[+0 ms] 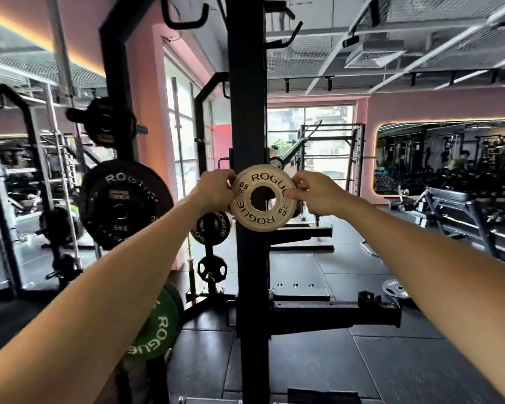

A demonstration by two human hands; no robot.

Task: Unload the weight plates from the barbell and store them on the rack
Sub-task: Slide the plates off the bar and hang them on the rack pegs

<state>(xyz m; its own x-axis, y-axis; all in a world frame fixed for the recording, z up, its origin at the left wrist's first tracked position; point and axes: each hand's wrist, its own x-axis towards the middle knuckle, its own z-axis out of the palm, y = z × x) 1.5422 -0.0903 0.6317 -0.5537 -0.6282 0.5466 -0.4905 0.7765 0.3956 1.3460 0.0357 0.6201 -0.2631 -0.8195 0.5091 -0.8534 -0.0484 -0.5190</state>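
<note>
A small white 0.5 kg Rogue plate (262,197) is held upright in front of the black rack upright (250,118). My left hand (215,190) pinches its left rim and my right hand (314,191) pinches its right rim. Through the plate's centre hole the upright shows. Left of the upright, a large black Rogue plate (126,204) hangs on a storage peg, with a smaller black plate (102,121) above it. A small black Rogue plate (211,228) hangs just below my left hand. A green Rogue plate (155,330) sits low, partly behind my left forearm.
The rack's black base beam (333,314) runs right along the dark rubber floor. A grey plate (394,290) lies flat on the floor at right. Benches (455,205) stand at the far right, under a wall mirror. Another rack (330,153) stands by the windows.
</note>
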